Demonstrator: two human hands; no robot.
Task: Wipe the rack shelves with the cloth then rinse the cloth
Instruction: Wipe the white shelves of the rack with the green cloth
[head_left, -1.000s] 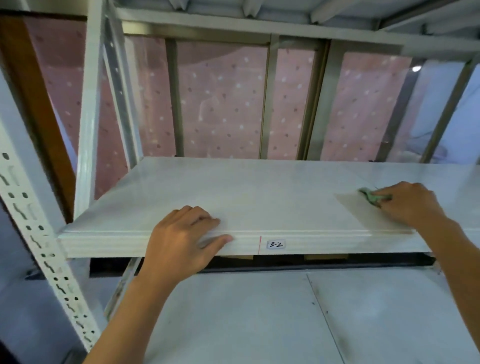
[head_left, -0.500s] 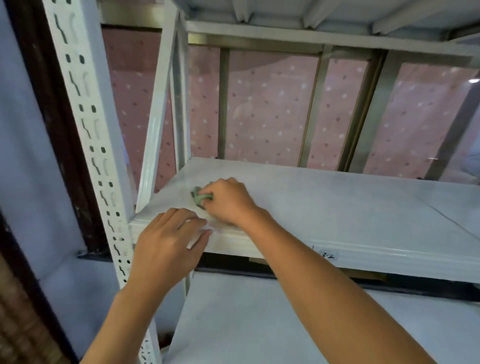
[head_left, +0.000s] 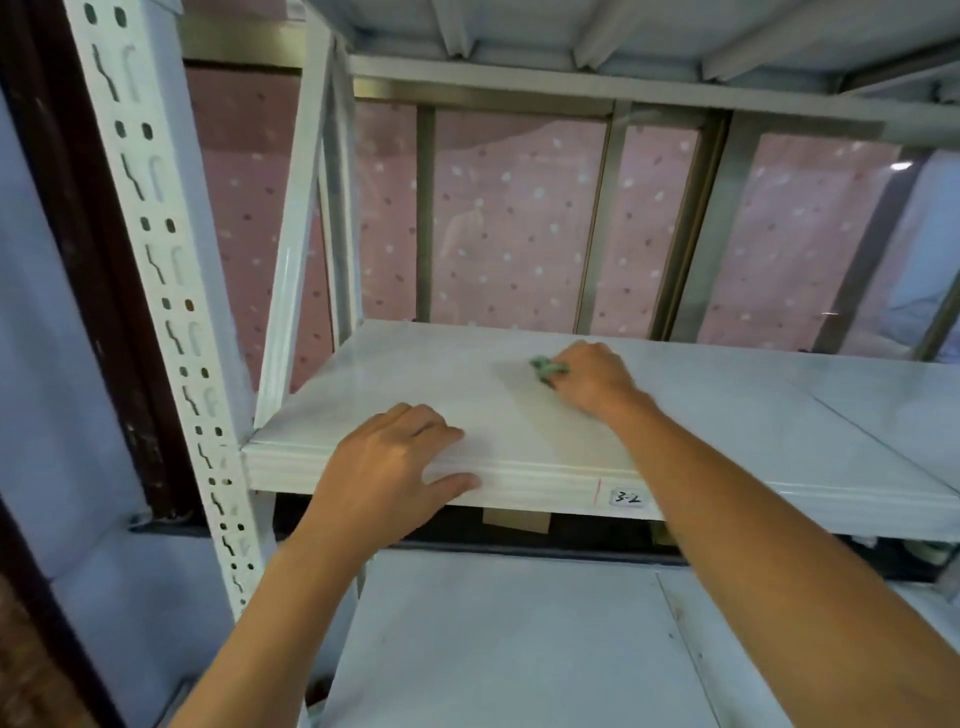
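Note:
A white rack shelf (head_left: 753, 431) runs across the middle of the head view, its front lip marked "3-2". My right hand (head_left: 589, 376) presses a small green cloth (head_left: 545, 368) flat on the shelf, left of centre and toward the back; only a crumpled edge of the cloth shows past my fingers. A faint damp streak lies on the shelf beside the cloth. My left hand (head_left: 395, 467) rests on the shelf's front edge, fingers on top and thumb against the lip, holding nothing else.
A perforated white upright post (head_left: 171, 322) stands at the left front corner. A lower shelf (head_left: 519, 649) lies beneath, another shelf's underside above. Behind the rack is a window with pink dotted covering (head_left: 514, 223).
My right hand slid the cloth from the far right to the left front corner, then back right and deeper onto the shelf. My left hand stayed on the front edge.

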